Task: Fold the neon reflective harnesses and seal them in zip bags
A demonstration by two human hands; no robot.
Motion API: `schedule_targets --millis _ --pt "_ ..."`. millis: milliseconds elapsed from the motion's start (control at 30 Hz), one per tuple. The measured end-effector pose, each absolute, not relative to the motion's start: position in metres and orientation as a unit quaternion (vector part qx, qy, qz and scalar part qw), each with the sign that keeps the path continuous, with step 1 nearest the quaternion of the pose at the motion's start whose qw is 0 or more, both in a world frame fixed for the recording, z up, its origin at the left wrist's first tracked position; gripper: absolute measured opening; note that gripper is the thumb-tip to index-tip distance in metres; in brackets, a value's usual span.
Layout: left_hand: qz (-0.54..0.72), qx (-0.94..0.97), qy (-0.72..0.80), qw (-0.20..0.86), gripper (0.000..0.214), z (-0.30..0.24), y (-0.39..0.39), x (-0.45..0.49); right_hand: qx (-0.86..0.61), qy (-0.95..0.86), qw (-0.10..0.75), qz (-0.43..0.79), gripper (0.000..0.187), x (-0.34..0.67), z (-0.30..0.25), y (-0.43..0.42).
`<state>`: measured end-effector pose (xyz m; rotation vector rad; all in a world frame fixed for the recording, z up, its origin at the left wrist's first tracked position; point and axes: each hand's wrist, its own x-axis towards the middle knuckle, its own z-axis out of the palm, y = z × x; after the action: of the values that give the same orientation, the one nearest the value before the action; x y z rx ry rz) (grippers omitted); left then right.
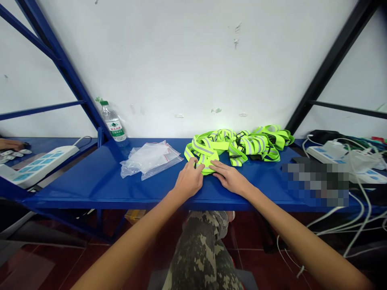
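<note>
A neon yellow-green reflective belt harness (206, 151) with silver-grey stripes lies gathered on the blue table in front of me. My left hand (190, 180) is closed on its near left edge, a small black piece showing by the fingers. My right hand (229, 177) rests on the near right edge, fingers stretched out over the strap; its fingertips are partly hidden. Touching the harness on its right is a pile of similar reflective straps (254, 145) with black buckles. Left of my hands lie clear zip bags (154, 158), loosely stacked.
A water bottle (113, 121) with a green cap stands against the wall at back left. Power strips (45, 163) and white cables lie at both sides. A blurred patch (317, 183) covers something at right. The blue table's (105, 191) front edge runs just before my wrists.
</note>
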<state>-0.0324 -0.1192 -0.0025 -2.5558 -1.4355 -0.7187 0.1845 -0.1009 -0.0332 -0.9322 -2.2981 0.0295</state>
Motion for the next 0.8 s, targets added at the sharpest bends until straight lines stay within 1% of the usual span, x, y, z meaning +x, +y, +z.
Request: schedule_targets --millis 33,133,167,300,400,500,667,800 --pt "-0.24 -0.848 -0.468 0.06 0.025 -0.003 -0.121 -0.035 -0.351 -0.877 0.328 0.011 0.039 0.184 -0.033 -0.101" --pt "-0.242 -0.857 -0.452 0.044 0.041 -0.005 -0.122 -0.04 -0.339 -0.877 0.342 0.005 0.039 0.184 -0.033 -0.102" --pt "-0.235 -0.86 -0.451 0.042 0.043 -0.006 -0.121 -0.041 -0.339 -0.876 0.344 -0.002 0.038 0.184 -0.032 -0.102" --pt "-0.196 -0.857 -0.471 0.072 0.032 -0.005 -0.117 -0.041 -0.354 -0.875 0.328 -0.042 0.037 0.185 -0.027 -0.106" --pt "-0.177 -0.862 -0.465 0.098 0.032 -0.005 -0.115 -0.04 -0.348 -0.881 0.317 -0.053 0.043 0.185 -0.025 -0.108" --pt "-0.15 -0.874 -0.451 0.102 0.032 -0.004 -0.112 -0.04 -0.348 -0.886 0.302 -0.059 0.047 0.184 -0.024 -0.108" --pt "-0.152 -0.887 -0.429 0.08 0.031 -0.001 -0.105 -0.047 -0.362 -0.887 0.282 -0.047 0.052 0.182 -0.023 -0.108" --pt "-0.177 -0.894 -0.409 0.038 0.026 0.003 -0.101 -0.053 -0.357 -0.893 0.268 -0.059 0.051 0.181 -0.02 -0.106"
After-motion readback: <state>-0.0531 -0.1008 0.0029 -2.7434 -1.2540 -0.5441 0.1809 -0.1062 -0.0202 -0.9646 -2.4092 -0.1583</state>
